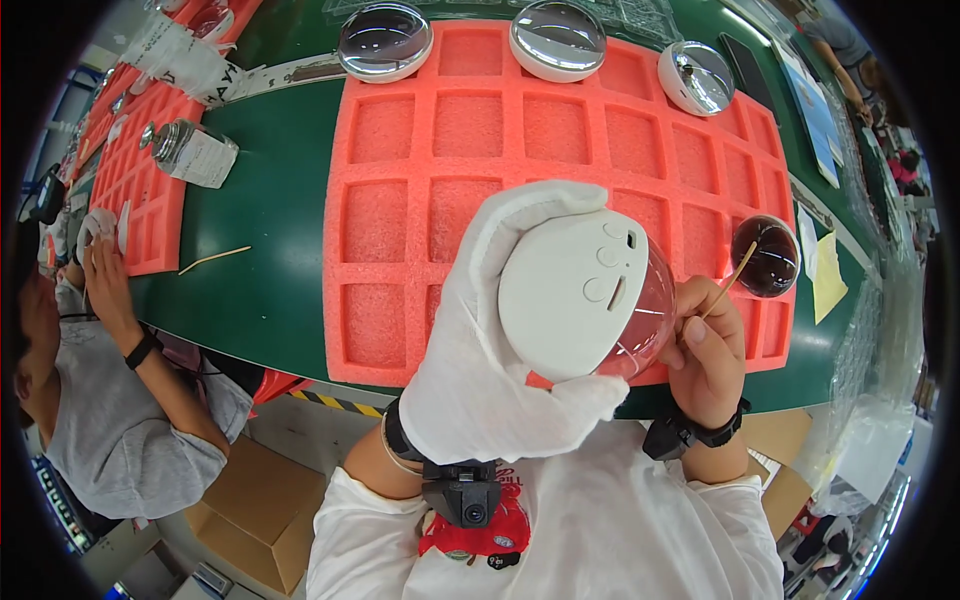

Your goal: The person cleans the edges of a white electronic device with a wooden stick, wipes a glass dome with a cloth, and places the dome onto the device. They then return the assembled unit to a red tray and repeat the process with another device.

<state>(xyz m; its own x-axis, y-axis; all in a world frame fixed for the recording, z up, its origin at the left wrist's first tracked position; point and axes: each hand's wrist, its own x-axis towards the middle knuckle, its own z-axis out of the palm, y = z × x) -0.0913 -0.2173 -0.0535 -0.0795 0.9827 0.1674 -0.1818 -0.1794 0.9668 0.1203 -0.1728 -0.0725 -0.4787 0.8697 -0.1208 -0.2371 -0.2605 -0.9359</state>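
In a white glove, my left hand is wrapped round a white egg-shaped device with a clear dome. The device is tilted, its flat white back with round marks and small slots facing up. My bare right hand pinches a thin wooden stick between thumb and fingers, close beside the dome. The stick's lower end is hidden by the fingers, so I cannot tell whether it touches the dome. Both hands are above a pink foam tray with square pockets.
Domed devices stand along the tray's far edge, and a dark dome sits at its right. A glass jar and another wooden stick lie on the green table. A co-worker works at the left. Yellow paper lies right.
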